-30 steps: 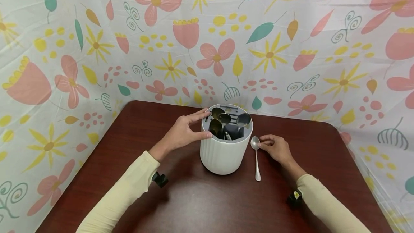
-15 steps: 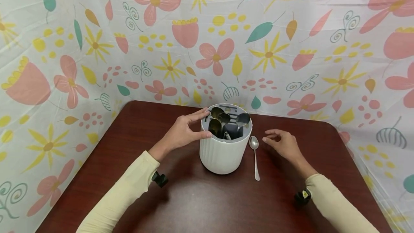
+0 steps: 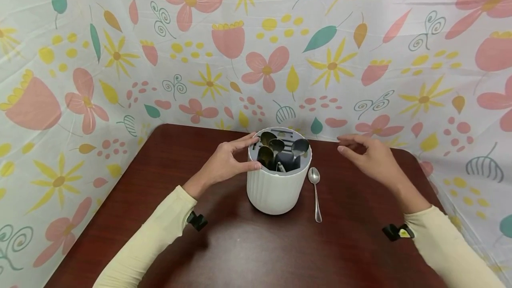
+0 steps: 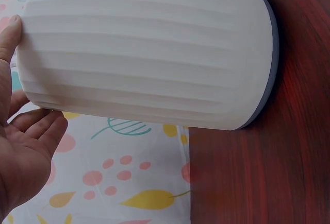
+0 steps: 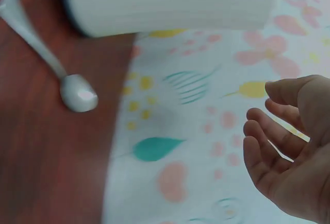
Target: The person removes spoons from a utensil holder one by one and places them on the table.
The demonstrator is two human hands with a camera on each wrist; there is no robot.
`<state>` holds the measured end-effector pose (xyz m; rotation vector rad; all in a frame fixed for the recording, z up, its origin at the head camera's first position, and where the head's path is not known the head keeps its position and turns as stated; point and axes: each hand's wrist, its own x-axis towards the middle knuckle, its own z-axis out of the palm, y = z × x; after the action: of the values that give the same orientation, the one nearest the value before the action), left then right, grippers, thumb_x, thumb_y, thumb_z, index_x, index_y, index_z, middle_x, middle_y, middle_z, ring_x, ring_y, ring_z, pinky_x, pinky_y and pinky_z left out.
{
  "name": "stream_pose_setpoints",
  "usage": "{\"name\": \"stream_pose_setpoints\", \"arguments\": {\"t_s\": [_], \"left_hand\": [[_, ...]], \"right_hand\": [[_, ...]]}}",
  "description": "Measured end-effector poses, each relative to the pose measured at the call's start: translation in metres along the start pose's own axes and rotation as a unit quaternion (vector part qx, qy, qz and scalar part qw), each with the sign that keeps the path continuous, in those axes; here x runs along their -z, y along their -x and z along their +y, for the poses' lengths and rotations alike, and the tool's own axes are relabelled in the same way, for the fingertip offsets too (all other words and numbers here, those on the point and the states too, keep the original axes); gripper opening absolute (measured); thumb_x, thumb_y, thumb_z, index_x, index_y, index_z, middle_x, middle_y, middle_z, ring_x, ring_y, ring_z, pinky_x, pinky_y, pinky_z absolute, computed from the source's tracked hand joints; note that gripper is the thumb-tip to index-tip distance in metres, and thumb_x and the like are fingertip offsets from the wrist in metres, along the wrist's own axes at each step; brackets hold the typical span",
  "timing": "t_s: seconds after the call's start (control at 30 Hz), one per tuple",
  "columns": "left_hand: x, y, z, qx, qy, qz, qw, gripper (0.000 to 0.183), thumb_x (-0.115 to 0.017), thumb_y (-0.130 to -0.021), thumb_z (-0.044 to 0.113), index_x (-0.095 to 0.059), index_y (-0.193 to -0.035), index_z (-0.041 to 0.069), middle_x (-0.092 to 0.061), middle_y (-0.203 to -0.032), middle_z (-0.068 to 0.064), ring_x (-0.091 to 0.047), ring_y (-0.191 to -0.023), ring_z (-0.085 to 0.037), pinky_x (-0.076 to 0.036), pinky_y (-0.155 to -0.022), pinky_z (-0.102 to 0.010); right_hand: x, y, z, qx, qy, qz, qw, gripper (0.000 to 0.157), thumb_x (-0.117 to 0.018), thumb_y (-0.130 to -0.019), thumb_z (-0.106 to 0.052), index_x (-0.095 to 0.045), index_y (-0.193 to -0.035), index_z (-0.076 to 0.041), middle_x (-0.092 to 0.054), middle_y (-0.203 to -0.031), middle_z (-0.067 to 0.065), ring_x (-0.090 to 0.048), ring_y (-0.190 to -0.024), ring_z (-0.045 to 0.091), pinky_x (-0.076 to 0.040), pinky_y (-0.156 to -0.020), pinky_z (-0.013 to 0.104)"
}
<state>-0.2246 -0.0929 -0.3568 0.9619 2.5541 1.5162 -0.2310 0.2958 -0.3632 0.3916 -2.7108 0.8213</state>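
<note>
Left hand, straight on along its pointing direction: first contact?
The white ribbed utensil holder; the left hand appears to be touching its rim, with no visible gap. Past that rim, likely the nearest dark spoon, though depth there is hard to judge.

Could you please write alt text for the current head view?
A person's left hand touches a white, ribbed, cylindrical holder near its top, dark-looking spoons standing inside, on a reddish-brown table. A silver metal spoon lies beside the holder, and the right hand hovers, holding nothing, before a white floral sheet.
</note>
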Motion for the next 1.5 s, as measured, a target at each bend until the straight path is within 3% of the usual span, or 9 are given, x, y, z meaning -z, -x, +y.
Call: {"name": "stream_pose_setpoints", "arguments": {"t_s": [0.2, 0.53, 0.67, 0.87, 1.07, 1.33, 1.5], "left_hand": [[0.001, 0.001, 0.000, -0.002, 0.005, 0.003, 1.0000, 0.065, -0.077, -0.082, 0.024, -0.050, -0.140, 0.012, -0.041, -0.149, -0.004, -0.039, -0.136, -0.014, -0.035, -0.108, -0.042], [0.000, 0.002, -0.003, -0.001, 0.008, 0.005, 1.0000, 0.066, -0.078, -0.082, 0.026, -0.050, -0.140, 0.010, -0.041, -0.149, -0.005, -0.039, -0.136, -0.014, -0.036, -0.107, -0.044], [-0.001, 0.002, -0.006, -0.005, 0.011, 0.005, 0.9999, 0.068, -0.078, -0.081, 0.031, -0.050, -0.140, 0.011, -0.041, -0.149, -0.007, -0.038, -0.136, -0.016, -0.035, -0.107, -0.046], [0.000, 0.002, -0.003, -0.006, 0.014, 0.006, 0.9999, 0.066, -0.078, -0.082, 0.025, -0.051, -0.140, 0.011, -0.041, -0.149, -0.006, -0.039, -0.136, -0.017, -0.035, -0.107, -0.045], [0.000, 0.001, -0.001, -0.006, 0.013, 0.005, 0.9999, 0.065, -0.078, -0.082, 0.022, -0.051, -0.139, 0.009, -0.042, -0.148, -0.006, -0.038, -0.137, -0.016, -0.035, -0.107, -0.045], [0.000, 0.001, -0.001, -0.003, 0.010, -0.002, 0.9999, 0.065, -0.077, -0.082, 0.025, -0.050, -0.140, 0.012, -0.041, -0.149, -0.003, -0.037, -0.137, -0.014, -0.035, -0.108, -0.041], [-0.001, 0.001, -0.001, -0.002, 0.013, -0.002, 0.9999, 0.065, -0.077, -0.082, 0.024, -0.050, -0.140, 0.010, -0.041, -0.149, -0.005, -0.036, -0.138, -0.014, -0.034, -0.108, -0.042]], "right_hand": [[0.028, -0.002, -0.033, 0.048, -0.036, 0.015, 0.998, 0.024, -0.070, -0.088, -0.028, -0.070, -0.112, -0.027, -0.071, -0.099, -0.004, -0.062, -0.083, -0.002, -0.045, -0.072, 0.008], [0.042, 0.002, -0.063, 0.062, -0.076, 0.004, 0.995, 0.036, -0.072, -0.087, -0.023, -0.066, -0.121, -0.035, -0.070, -0.111, -0.008, -0.067, -0.083, 0.002, -0.049, -0.070, 0.011], [0.042, 0.005, -0.085, 0.071, -0.106, 0.011, 0.992, 0.039, -0.074, -0.085, -0.016, -0.067, -0.122, -0.027, -0.069, -0.116, -0.003, -0.067, -0.085, 0.002, -0.050, -0.071, 0.012], [0.034, 0.009, -0.110, 0.078, -0.115, 0.016, 0.990, 0.034, -0.076, -0.082, -0.010, -0.070, -0.116, -0.011, -0.071, -0.105, 0.008, -0.064, -0.086, 0.000, -0.050, -0.072, 0.013], [0.018, 0.010, -0.110, 0.062, -0.134, 0.003, 0.989, 0.032, -0.076, -0.083, -0.015, -0.071, -0.115, -0.013, -0.072, -0.098, 0.003, -0.065, -0.083, 0.007, -0.050, -0.069, 0.016], [0.000, 0.008, -0.104, 0.050, -0.163, 0.016, 0.985, 0.032, -0.076, -0.083, -0.011, -0.070, -0.114, -0.010, -0.073, -0.100, 0.008, -0.067, -0.079, 0.011, -0.052, -0.067, 0.019], [-0.020, 0.001, -0.081, 0.046, -0.166, 0.029, 0.985, 0.031, -0.076, -0.083, -0.023, -0.072, -0.113, -0.019, -0.073, -0.097, -0.002, -0.066, -0.079, 0.010, -0.051, -0.068, 0.019]]}}
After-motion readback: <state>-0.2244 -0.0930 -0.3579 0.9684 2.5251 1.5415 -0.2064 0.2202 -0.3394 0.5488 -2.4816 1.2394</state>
